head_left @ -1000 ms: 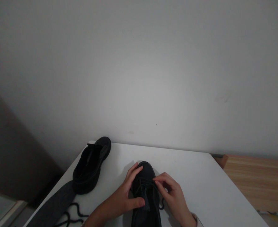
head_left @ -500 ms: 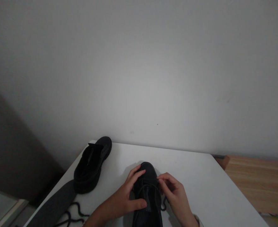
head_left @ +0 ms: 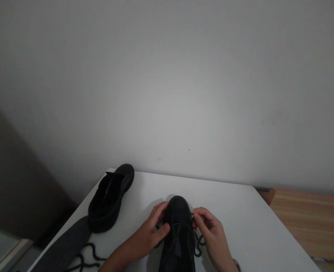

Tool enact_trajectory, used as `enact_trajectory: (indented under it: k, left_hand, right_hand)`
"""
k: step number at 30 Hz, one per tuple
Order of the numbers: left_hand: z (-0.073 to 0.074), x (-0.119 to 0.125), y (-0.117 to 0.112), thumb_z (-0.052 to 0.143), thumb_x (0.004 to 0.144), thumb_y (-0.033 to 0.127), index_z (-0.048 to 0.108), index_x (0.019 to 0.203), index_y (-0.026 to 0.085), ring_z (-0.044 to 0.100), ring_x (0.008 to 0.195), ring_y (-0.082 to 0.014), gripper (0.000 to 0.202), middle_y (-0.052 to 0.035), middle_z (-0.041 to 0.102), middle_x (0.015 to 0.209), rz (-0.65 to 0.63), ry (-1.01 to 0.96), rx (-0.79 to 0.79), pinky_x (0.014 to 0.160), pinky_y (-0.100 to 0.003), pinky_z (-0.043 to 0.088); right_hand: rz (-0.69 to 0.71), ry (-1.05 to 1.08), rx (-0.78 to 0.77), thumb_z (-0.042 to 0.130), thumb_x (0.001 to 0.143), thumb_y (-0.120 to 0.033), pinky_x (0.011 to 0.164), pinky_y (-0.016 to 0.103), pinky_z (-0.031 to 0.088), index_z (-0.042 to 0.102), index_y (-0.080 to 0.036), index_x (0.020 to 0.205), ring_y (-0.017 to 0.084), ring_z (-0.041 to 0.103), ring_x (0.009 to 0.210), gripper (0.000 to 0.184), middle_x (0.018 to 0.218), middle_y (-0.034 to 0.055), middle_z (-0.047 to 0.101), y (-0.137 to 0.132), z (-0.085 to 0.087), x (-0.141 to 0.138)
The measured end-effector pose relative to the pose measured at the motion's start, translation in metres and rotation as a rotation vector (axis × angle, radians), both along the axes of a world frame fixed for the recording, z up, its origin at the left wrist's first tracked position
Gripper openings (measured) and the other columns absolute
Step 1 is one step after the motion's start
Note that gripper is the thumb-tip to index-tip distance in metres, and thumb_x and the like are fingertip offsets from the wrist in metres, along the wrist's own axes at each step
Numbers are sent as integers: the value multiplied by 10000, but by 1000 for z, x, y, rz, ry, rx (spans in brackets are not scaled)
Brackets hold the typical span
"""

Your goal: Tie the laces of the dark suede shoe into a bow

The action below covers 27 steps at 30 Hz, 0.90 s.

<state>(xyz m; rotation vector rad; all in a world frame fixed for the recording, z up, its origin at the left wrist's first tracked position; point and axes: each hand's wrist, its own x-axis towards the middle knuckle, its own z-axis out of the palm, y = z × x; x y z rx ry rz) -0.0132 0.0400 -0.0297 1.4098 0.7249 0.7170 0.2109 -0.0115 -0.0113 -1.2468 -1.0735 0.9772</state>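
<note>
A black lace-up shoe stands on the white table with its toe pointing away from me. My left hand grips its left side, the thumb on the upper and the fingers along the edge. At the right side of the shoe, thumb and forefinger of my right hand pinch a thin end with a small yellowish tip, apparently the shoelace's. Dark shoelace hangs in loops below that hand, and a strand crosses the front of the tongue. The fingers of my left hand are partly hidden behind the shoe.
On the left of the white table lies a second black shoe, its opening facing up. A flat dark grey piece and a loose dark lace lie near it. Behind rises a pale wall; a wooden surface is at right.
My left hand has drawn back from across the shoe's top to its left side, its thumb now nearer the toe. My right hand stays at the right edge, where a yellowish tip now shows.
</note>
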Motion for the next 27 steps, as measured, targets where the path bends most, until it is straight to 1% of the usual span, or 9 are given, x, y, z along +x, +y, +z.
enact_trajectory:
  k: [2,4,8,11,13,16,22,25,27]
  left_hand:
    - [-5,4,2,642,817,673,554,1398,201,390,1438,-357,754,-159,478,1532,154,-65,-210,1226,-521,190]
    - [-7,9,4,696,781,662,651,1282,186,447,1402,-357,692,-161,555,1472,230,-155,-346,1213,-507,232]
    - [-2,17,5,727,762,654,725,1118,153,582,1271,-352,615,-168,721,1239,229,-271,-407,1149,-498,331]
    - [7,19,4,755,796,535,747,1031,135,620,1207,-355,464,-159,758,1134,205,-323,-421,1080,-483,392]
    - [12,19,3,783,788,443,745,1028,140,627,1195,-339,388,-140,762,1117,194,-353,-429,1044,-441,420]
    - [17,18,0,824,751,346,713,1055,181,658,1145,-298,364,-91,770,1087,201,-390,-463,977,-377,446]
    - [18,18,-6,766,835,367,567,1201,261,736,973,-262,430,-49,778,1011,103,-443,-584,786,-336,507]
    - [14,19,-6,799,807,358,572,1233,233,750,926,-264,499,-67,782,1004,138,-412,-579,768,-327,518]
    - [12,20,-5,808,799,348,608,1234,196,747,944,-273,502,-92,783,1027,150,-413,-572,812,-344,524]
  right_hand:
    - [-6,-3,16,741,812,-534,604,265,458,728,-193,818,159,573,610,341,619,-8,614,0,-3,-1]
    - [-19,20,13,737,818,-535,614,263,450,722,-195,823,155,568,619,341,627,-11,610,1,-6,-3]
    - [-48,110,-7,737,816,-547,583,248,423,711,-192,832,141,537,601,356,619,-21,585,-1,-11,-9]
    - [-40,164,10,722,834,-543,581,241,422,703,-198,829,139,529,606,346,618,-23,574,-4,-11,-14]
    - [-26,201,15,726,837,-531,569,236,417,702,-204,844,137,519,598,328,614,-26,568,-6,-9,-17]
    - [1,219,24,732,835,-521,562,237,414,703,-208,846,137,510,591,315,609,-27,561,-9,-6,-19]
    - [31,174,65,705,861,-509,602,266,425,699,-212,842,157,527,618,298,635,-15,573,-10,-5,-19]
    - [52,144,83,704,865,-501,614,264,428,701,-211,825,154,539,623,293,641,-13,584,-9,-4,-18]
    - [54,133,92,709,861,-501,619,262,432,705,-213,822,150,545,621,291,640,-15,586,-9,-1,-18]
